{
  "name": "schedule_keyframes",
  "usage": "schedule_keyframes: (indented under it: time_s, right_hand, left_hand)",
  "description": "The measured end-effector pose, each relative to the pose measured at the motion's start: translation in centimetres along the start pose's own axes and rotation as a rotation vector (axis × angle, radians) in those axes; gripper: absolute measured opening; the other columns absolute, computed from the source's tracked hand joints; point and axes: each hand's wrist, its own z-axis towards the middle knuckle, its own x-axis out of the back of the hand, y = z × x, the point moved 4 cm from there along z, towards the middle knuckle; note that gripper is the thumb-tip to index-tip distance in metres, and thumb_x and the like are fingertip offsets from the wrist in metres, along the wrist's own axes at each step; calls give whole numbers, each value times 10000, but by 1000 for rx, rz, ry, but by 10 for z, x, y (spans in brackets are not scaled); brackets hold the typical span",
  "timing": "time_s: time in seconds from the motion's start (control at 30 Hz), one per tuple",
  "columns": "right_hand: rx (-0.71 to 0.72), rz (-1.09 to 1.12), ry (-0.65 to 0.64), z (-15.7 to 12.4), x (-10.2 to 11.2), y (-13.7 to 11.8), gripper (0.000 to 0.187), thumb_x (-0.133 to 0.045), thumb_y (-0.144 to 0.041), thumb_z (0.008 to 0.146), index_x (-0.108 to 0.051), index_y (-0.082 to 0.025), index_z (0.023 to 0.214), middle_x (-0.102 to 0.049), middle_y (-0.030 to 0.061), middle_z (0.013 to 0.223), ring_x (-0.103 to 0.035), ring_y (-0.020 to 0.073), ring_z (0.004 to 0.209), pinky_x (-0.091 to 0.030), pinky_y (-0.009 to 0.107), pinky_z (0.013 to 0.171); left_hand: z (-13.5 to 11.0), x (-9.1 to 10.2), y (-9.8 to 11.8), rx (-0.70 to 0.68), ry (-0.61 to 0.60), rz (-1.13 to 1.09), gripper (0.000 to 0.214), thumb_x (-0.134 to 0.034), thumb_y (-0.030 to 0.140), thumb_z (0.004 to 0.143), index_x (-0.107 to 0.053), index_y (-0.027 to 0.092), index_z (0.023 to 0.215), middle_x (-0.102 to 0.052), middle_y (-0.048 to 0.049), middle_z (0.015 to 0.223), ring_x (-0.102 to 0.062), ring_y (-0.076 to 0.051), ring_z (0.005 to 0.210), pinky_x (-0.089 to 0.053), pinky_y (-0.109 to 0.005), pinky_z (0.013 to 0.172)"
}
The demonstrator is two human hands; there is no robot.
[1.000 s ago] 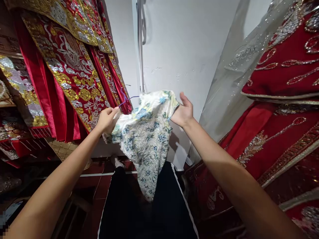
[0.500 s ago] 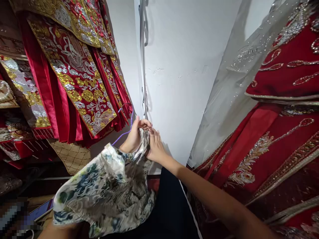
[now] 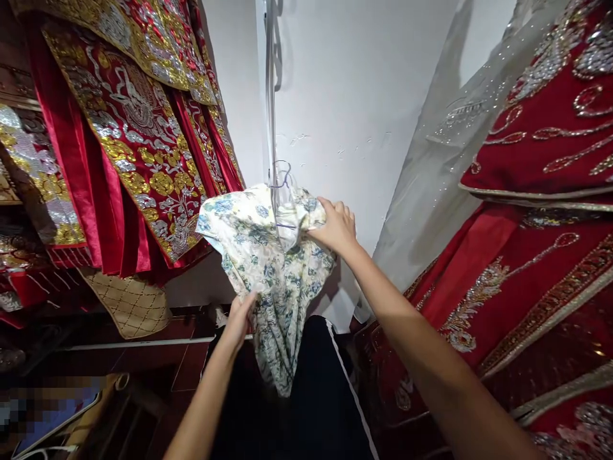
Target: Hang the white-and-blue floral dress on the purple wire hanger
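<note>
A short-sleeved floral shirt (image 3: 268,255), white with blue and green print, hangs in front of me on a thin purple wire hanger (image 3: 286,177). The hanger's hook is beside the slim metal upright on the wall; I cannot tell whether it is hooked on. My right hand (image 3: 339,225) grips the shirt at its right shoulder, thumb on top. Lower down, my left hand (image 3: 240,318) pinches the left side of the shirt. The lower part of the garment gathers into a narrow, hanging point.
Red embroidered garments (image 3: 143,147) hang on the left, with a quilted gold cloth (image 3: 127,303) beneath. On the right are a red beaded dress (image 3: 536,255) and a sheer white sparkly fabric (image 3: 421,172). The metal upright (image 3: 269,83) runs up the white wall. A tablet-like device (image 3: 62,418) lies at lower left.
The bunched shirt has been spread out and now hangs upright on the hanger. My hands have moved apart, the right to the shoulder, the left down to the side.
</note>
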Motion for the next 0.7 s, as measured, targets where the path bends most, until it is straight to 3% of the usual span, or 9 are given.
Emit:
schedule_keyframes:
  time_s: [0.13,0.23,0.33,0.43,0.5,0.6,0.7]
  right_hand:
    - [88,42,-64,0,4,-18,875,-735,-466,660,-451,-228,1453,-522,158,1236,-483,386,1152,-363,527,1003]
    - [98,142,-72,-23,13,-17,866,-744,-390,654,-448,-253,1456,-477,139,1368,-410,388,1276,-322,542,1069]
    - [-1,419,3,-65,12,-20,666,-692,-418,741,-525,-271,1370,-478,106,1413,-376,352,1335,-319,533,1094]
    - [-346,861,32,-126,-20,-31,353,-553,-521,873,-642,-240,1067,-644,101,1067,-588,275,1002,-481,433,878]
    - [-572,1073,-114,-165,-57,-46,401,-500,-606,885,-611,-222,860,-616,63,788,-566,216,694,-471,356,648]
    - [-629,1182,-297,-194,-95,-67,452,-521,-670,851,-513,-235,728,-483,-13,586,-465,166,516,-368,305,511]
    - [-609,1210,-323,-193,-101,-72,447,-537,-681,834,-488,-246,747,-446,-40,548,-429,151,479,-319,292,482]
  left_hand:
    - [-14,6,-26,19,284,-66,480,-662,510,828,-610,265,1238,-643,-67,1319,-473,-278,1372,-440,-408,1091]
    - [-24,15,-31,22,235,-117,452,-597,503,874,-611,285,1270,-680,-56,1263,-558,-288,1292,-495,-409,1043]
    - [-32,20,-41,101,156,-175,457,-597,505,880,-626,266,1268,-685,-73,1260,-609,-294,1229,-519,-416,1018]
    - [-38,12,-53,214,106,-230,526,-590,542,883,-594,247,1319,-696,-101,1237,-635,-289,1190,-526,-428,1003]
    - [-43,-3,-56,267,27,-277,557,-593,541,883,-576,226,1342,-710,-115,1202,-658,-291,1150,-527,-437,998]
    - [-55,-23,-48,293,-112,-335,555,-606,497,885,-572,195,1350,-726,-127,1156,-678,-294,1107,-523,-446,1001]
    - [-65,-32,-36,312,-198,-349,530,-597,465,889,-590,171,1330,-736,-134,1117,-684,-298,1088,-524,-450,996]
